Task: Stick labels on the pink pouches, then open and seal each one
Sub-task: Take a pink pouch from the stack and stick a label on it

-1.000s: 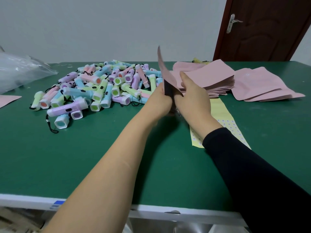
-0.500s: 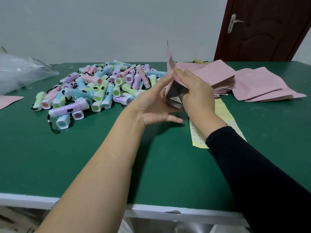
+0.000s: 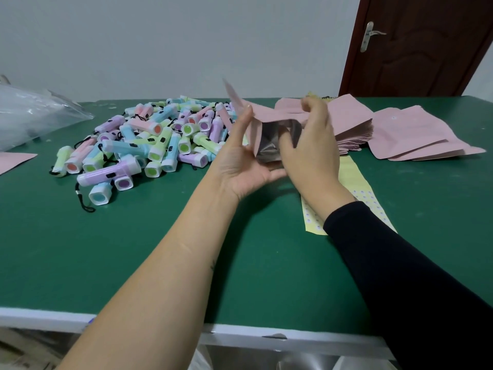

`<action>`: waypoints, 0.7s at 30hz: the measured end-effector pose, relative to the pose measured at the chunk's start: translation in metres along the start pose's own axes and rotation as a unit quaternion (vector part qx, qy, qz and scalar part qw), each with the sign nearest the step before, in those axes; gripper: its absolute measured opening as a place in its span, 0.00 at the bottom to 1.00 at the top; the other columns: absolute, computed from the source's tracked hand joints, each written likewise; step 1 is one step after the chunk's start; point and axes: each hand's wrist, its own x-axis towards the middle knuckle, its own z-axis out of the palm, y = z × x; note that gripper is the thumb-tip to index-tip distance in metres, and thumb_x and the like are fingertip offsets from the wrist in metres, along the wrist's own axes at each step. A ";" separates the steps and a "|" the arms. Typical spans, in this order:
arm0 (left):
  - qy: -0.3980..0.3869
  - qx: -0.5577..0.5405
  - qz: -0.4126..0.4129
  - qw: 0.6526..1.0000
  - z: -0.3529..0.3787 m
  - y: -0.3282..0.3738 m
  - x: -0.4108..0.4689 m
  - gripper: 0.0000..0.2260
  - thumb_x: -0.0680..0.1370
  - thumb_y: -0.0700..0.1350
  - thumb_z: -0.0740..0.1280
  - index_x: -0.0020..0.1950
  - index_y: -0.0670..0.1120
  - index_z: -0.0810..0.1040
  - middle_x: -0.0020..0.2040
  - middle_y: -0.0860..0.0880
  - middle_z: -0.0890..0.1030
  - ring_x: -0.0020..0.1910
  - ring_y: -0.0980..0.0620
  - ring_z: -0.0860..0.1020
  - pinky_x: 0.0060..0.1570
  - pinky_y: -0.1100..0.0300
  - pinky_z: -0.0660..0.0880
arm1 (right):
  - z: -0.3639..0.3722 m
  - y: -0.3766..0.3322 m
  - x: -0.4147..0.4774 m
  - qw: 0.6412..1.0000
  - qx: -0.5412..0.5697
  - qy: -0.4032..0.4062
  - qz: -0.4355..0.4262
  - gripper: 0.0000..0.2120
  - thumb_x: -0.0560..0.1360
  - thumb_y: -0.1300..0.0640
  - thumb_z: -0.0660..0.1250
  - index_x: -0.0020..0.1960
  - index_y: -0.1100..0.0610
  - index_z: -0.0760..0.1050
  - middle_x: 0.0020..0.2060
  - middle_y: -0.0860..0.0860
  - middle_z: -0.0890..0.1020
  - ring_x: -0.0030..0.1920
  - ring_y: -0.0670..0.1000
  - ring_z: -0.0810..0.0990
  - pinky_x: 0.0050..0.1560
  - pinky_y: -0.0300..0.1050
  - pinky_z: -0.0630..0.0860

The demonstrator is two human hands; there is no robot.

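Counter, green-topped, fills most of the view, with a brown door behind its far right corner. A clear plastic bag lies at the far left. A heap of pastel torches sits left of centre, pink, blue, green and lilac, some with black cords. Far right of centre is a stack of pink pouches, and just to its right a few loose pouches lie overlapping and flat. A yellow label sheet runs from the stack toward the near edge, partly under the right forearm in its black sleeve.

One pouch is held above the counter between torches and stack, its mouth spread wide toward the camera so the silver lining shows. The left grip – a bare hand, palm up – is released: its straight fingers lie along the pouch's left wall and its thumb reaches under the bottom. The right grip is grasping the pouch – fingers curl into the open mouth while others pinch the far top edge.

Another pink pouch lies flat at the left border.
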 end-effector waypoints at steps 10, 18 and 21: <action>0.018 -0.062 0.044 0.997 0.001 0.004 -0.001 0.16 0.77 0.52 0.68 0.54 0.40 0.81 0.51 0.44 0.83 0.54 0.47 0.82 0.59 0.56 0.76 | 0.012 -0.022 -0.014 0.978 -0.025 -0.168 -0.118 0.07 0.77 0.67 0.58 0.42 0.64 0.73 0.40 0.62 0.78 0.44 0.62 0.75 0.42 0.52 0.65; 0.047 0.094 0.002 0.994 0.001 -0.009 0.001 0.11 0.78 0.53 0.67 0.49 0.48 0.84 0.47 0.48 0.85 0.49 0.48 0.83 0.51 0.49 0.80 | 0.011 -0.014 -0.008 0.973 0.041 -0.214 0.071 0.08 0.76 0.65 0.59 0.43 0.65 0.75 0.38 0.60 0.79 0.40 0.59 0.76 0.37 0.45 0.66; 0.034 0.086 0.007 0.996 0.002 -0.009 0.003 0.12 0.77 0.52 0.68 0.56 0.47 0.81 0.51 0.47 0.84 0.54 0.46 0.82 0.55 0.47 0.79 | 0.009 -0.015 -0.006 0.971 0.070 -0.204 0.108 0.07 0.75 0.62 0.62 0.39 0.61 0.75 0.29 0.53 0.74 0.38 0.59 0.76 0.37 0.44 0.65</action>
